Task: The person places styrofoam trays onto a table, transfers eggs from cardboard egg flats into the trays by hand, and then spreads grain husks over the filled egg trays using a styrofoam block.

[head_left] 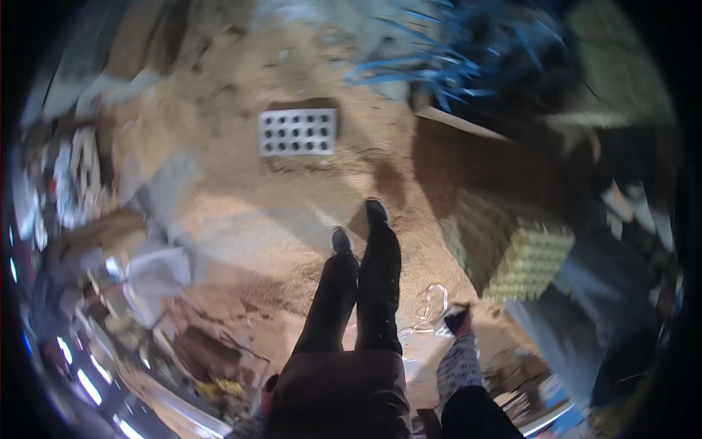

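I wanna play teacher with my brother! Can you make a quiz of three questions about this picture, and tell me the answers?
1. How many dark spots are on the white panel?
2. True or false: in the picture, the blue strips are to the right of the panel.
3. Which is nearest the person's right hand? A) blue strips B) pale looped strip C) white panel

Key: 1. Fifteen 2. True 3. B

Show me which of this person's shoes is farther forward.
The right shoe, higher in the view; the left shoe sits lower, a little behind.
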{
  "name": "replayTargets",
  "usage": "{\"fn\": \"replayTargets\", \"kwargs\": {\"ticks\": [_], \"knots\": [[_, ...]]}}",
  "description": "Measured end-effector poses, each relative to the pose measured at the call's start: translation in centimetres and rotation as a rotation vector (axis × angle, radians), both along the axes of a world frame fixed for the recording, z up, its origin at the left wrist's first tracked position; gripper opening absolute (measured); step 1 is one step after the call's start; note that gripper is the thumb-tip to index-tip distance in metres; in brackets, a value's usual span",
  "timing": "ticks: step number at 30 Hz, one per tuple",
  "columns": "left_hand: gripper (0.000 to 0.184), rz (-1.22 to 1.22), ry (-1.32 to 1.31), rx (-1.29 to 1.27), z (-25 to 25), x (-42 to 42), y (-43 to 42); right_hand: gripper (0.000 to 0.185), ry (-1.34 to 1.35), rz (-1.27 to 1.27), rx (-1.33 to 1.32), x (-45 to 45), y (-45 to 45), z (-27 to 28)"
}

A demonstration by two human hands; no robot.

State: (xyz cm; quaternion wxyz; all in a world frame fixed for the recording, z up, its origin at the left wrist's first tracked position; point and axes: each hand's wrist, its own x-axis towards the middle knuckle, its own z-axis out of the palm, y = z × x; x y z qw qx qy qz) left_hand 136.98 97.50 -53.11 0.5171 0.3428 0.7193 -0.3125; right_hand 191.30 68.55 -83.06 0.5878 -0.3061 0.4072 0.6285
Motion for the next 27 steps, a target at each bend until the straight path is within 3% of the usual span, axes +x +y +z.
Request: {"fn": "replayTargets", "kwargs": {"ticks": [1, 2, 3, 4, 5, 6, 7, 8, 10, 12, 13, 16, 20, 21, 23, 24, 26, 27], "knots": [[0.044, 0.049, -0.001, 0.005, -0.3, 1.1, -0.6, 0.038, 0.021, 0.078, -0.402, -1.9, 4.2, -0.1], [0.043, 0.095, -0.010, 0.012, -1.3, 2.3, -0.6, 0.032, 0.110, 0.341, -0.280, -1.4, 10.5, 1.3], [0.043, 0.136, -0.017, 0.011, -1.9, 3.3, -0.9, 0.028, -0.319, 0.541, -0.328, -2.3, 14.0, -2.3], [0.043, 0.174, -0.021, 0.005, -2.8, 4.1, -1.4, 0.028, -0.461, 0.531, -0.456, -2.5, 22.4, -1.6], [0.043, 0.209, -0.019, 0.003, -3.4, 4.9, -1.4, 0.032, -0.658, 0.620, -0.422, -2.5, 32.3, 0.3], [0.043, 0.239, -0.019, -0.001, -4.0, 5.4, -1.5, 0.038, -0.908, 0.765, -0.243, -2.8, 35.8, -4.9], [0.043, 0.270, -0.023, -0.003, -4.4, 5.8, -1.7, 0.044, -1.258, 1.061, -0.069, -3.0, 40.9, -8.6], [0.043, 0.302, -0.028, -0.007, -5.1, 5.9, -1.7, 0.051, -1.345, 1.343, -0.068, -3.9, 49.8, -5.1], [0.042, 0.366, -0.036, -0.013, -5.9, 5.8, -2.5, 0.061, -1.730, 1.769, 0.079, -6.3, 57.0, -11.7], [0.042, 0.444, -0.039, -0.016, -6.1, 6.3, -3.7, 0.068, -1.510, 2.185, 0.194, -7.6, 62.8, -19.1], [0.042, 0.482, -0.042, -0.016, -6.1, 6.6, -4.4, 0.072, -1.629, 2.316, 0.136, -8.1, 63.8, -23.6], [0.042, 0.612, -0.056, -0.001, -6.2, 8.6, -7.0, 0.079, -1.833, 2.216, 0.191, -9.2, 64.9, -28.6], [0.041, 0.799, -0.081, 0.076, -6.0, 13.2, -10.3, 0.067, -1.763, 1.918, 0.163, -10.1, 64.7, -26.5], [0.041, 0.842, -0.096, 0.110, -5.7, 14.7, -11.0, 0.065, -1.874, 1.826, 0.235, -8.4, 63.6, -26.7], [0.041, 0.932, -0.119, 0.198, -5.4, 17.8, -11.9, 0.061, -1.809, 1.772, 0.300, -5.4, 62.6, -22.6], [0.041, 0.982, -0.131, 0.250, -5.2, 19.6, -12.2, 0.059, -1.650, 1.804, 0.281, -4.3, 62.7, -18.8], [0.041, 1.096, -0.152, 0.363, -5.8, 23.3, -12.4, 0.052, -1.233, 1.954, -0.086, -3.6, 63.5, -8.7], [0.041, 1.160, -0.154, 0.419, -6.1, 24.7, -12.3, 0.053, -1.232, 1.822, -0.011, -3.3, 63.3, -5.0]]}}
